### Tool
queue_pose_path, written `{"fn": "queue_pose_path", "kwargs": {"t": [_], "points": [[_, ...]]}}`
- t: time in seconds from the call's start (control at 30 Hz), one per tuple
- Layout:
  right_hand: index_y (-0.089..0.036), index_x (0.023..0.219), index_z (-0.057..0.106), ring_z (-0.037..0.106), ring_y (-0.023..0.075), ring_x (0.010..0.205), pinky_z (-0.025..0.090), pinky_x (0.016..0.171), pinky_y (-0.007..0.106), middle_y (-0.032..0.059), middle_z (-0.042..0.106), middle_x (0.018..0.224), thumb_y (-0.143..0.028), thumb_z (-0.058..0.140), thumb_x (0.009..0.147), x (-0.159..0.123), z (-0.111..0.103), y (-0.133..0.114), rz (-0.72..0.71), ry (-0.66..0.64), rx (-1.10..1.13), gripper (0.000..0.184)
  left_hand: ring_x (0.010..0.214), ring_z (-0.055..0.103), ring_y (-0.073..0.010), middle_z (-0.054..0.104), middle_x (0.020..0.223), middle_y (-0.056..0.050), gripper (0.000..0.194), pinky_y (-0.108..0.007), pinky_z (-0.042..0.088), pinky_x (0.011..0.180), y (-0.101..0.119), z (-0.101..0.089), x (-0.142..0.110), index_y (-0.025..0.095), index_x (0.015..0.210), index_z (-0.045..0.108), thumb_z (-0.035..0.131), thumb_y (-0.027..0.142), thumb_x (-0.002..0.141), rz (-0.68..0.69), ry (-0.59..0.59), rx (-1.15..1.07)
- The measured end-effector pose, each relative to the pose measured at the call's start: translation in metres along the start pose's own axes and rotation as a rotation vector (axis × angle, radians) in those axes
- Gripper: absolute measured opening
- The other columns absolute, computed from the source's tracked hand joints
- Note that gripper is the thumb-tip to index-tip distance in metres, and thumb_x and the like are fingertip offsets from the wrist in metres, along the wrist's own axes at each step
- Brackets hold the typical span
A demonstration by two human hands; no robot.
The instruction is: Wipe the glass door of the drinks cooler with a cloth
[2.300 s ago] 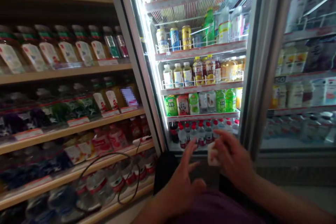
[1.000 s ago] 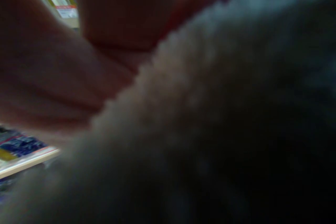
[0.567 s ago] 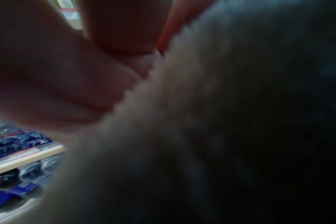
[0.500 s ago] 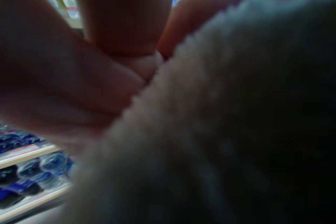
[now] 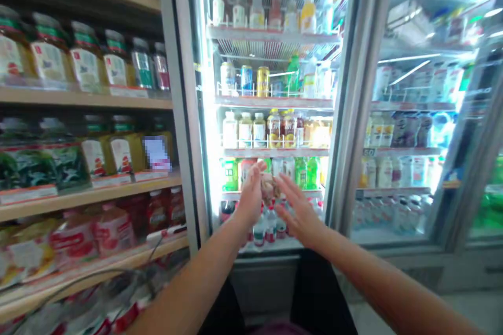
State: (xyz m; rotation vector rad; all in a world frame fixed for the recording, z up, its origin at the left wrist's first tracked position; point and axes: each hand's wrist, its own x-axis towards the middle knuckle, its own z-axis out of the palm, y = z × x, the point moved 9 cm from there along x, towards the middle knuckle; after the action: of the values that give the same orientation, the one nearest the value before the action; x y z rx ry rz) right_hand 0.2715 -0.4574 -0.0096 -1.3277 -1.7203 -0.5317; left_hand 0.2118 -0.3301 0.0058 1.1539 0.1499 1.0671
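Sitting between the left hand (image 5: 250,196) and right hand (image 5: 302,220), before the lit fridge (image 5: 271,272): small crumpled-looking object (image 5: 269,187), whitish-pink patches, brown mottling, ragged outline, blurred. Left fingers upright against it, can't tell if clamped; right fingers spread apart just beside it, contact unclear.

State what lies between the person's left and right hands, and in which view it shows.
In the head view, a small, brownish, crumpled-looking thing lies between the left hand and the right hand; it is too blurred to name.
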Motion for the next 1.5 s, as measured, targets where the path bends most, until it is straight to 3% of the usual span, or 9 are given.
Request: {"fn": "queue_pose_path", "kwargs": {"t": [0.17, 0.27, 0.4, 0.6, 0.83, 1.03, 1.2, 1.37, 1.5], "points": [[-0.029, 0.151, 0.058, 0.062, 0.0258, 0.138, 0.053, 0.115, 0.047, 0.0102, 0.064, 0.149, -0.030, 0.048, 0.107, 0.037, 0.044, 0.067, 0.029, 0.071, 0.145, 0.046, 0.068, 0.068, -0.0143, 0.066, 0.078, -0.003, 0.052, -0.022, 0.057, 0.066, -0.059, -0.009, 0.040, 0.017, 0.101, 0.065, 0.046, 0.065, 0.109, -0.131, -0.021, 0.055], [-0.030, 0.136, 0.069, 0.073, 0.0236, 0.119, 0.060, 0.104, 0.041, 0.0067, 0.076, 0.130, -0.033, 0.055, 0.106, 0.072, 0.017, 0.110, 0.051, 0.194, 0.127, 0.033, 0.114, 0.070, -0.0272, 0.073, 0.119, -0.015, 0.059, -0.042, 0.058, 0.097, -0.026, -0.014, 0.075, 0.017, 0.116, 0.068, 0.039, 0.068, 0.109, 0.203, -0.056, 0.502], [-0.031, 0.144, 0.065, 0.060, 0.0255, 0.139, 0.042, 0.121, 0.051, 0.0077, 0.066, 0.148, -0.025, 0.048, 0.109, 0.106, -0.037, 0.140, -0.066, 0.438, -0.329, 0.039, 0.161, 0.016, -0.0320, 0.036, 0.168, -0.014, 0.058, -0.055, 0.008, 0.132, 0.028, -0.028, 0.121, 0.017, 0.145, 0.059, 0.051, 0.056, 0.104, 0.681, 0.048, 1.041], [-0.029, 0.154, 0.055, 0.045, 0.0258, 0.152, 0.036, 0.126, 0.049, 0.0055, 0.055, 0.159, -0.016, 0.047, 0.107, 0.110, 0.011, 0.163, -0.353, 0.172, -0.701, 0.050, 0.161, 0.014, -0.0315, 0.038, 0.166, -0.014, 0.054, -0.056, 0.012, 0.131, 0.029, -0.046, 0.155, 0.014, 0.156, 0.052, 0.041, 0.034, 0.107, 1.104, 0.178, 1.663], [-0.026, 0.153, 0.056, 0.038, 0.0297, 0.156, 0.027, 0.130, 0.058, 0.0077, 0.052, 0.161, -0.028, 0.051, 0.108, 0.145, -0.021, 0.165, -0.133, 0.474, -0.655, 0.045, 0.162, 0.012, -0.0313, 0.035, 0.168, -0.013, 0.056, -0.055, 0.007, 0.132, 0.021, -0.045, 0.151, 0.014, 0.159, 0.048, 0.042, 0.036, 0.107, 1.085, 0.157, 1.690], [-0.034, 0.156, 0.051, 0.039, 0.0178, 0.156, 0.031, 0.131, 0.044, -0.0037, 0.051, 0.162, -0.011, 0.038, 0.106, 0.148, 0.042, 0.140, -0.498, -0.147, -0.514, 0.056, 0.162, 0.008, -0.0314, 0.029, 0.170, -0.012, 0.059, -0.056, 0.001, 0.132, 0.019, -0.046, 0.157, 0.015, 0.161, 0.044, 0.044, 0.037, 0.107, 0.958, 0.108, 1.686], [-0.024, 0.157, 0.050, 0.029, 0.0265, 0.160, 0.028, 0.131, 0.054, 0.0055, 0.048, 0.164, -0.019, 0.036, 0.110, 0.165, -0.008, 0.157, -0.140, 0.379, -0.590, 0.050, 0.162, 0.008, -0.0303, 0.030, 0.170, -0.011, 0.058, -0.053, 0.000, 0.133, 0.020, -0.043, 0.153, 0.014, 0.161, 0.045, 0.045, 0.033, 0.106, 1.011, 0.112, 1.686], [-0.027, 0.152, 0.057, 0.043, 0.0203, 0.153, 0.035, 0.128, 0.044, -0.0004, 0.059, 0.156, -0.012, 0.036, 0.108, 0.158, 0.039, 0.127, -0.595, 0.074, -0.653, 0.051, 0.162, 0.010, -0.0302, 0.033, 0.169, -0.012, 0.057, -0.053, 0.004, 0.133, 0.020, -0.045, 0.153, 0.014, 0.159, 0.048, 0.045, 0.034, 0.107, 1.093, 0.140, 1.682], [-0.025, 0.154, 0.056, 0.041, 0.0258, 0.154, 0.034, 0.127, 0.050, 0.0047, 0.054, 0.160, -0.015, 0.039, 0.108, 0.179, -0.003, 0.144, -0.272, 0.402, -0.701, 0.050, 0.162, 0.009, -0.0296, 0.035, 0.168, -0.012, 0.056, -0.053, 0.007, 0.134, 0.021, -0.046, 0.152, 0.014, 0.159, 0.048, 0.044, 0.035, 0.108, 1.197, 0.159, 1.651]]}}
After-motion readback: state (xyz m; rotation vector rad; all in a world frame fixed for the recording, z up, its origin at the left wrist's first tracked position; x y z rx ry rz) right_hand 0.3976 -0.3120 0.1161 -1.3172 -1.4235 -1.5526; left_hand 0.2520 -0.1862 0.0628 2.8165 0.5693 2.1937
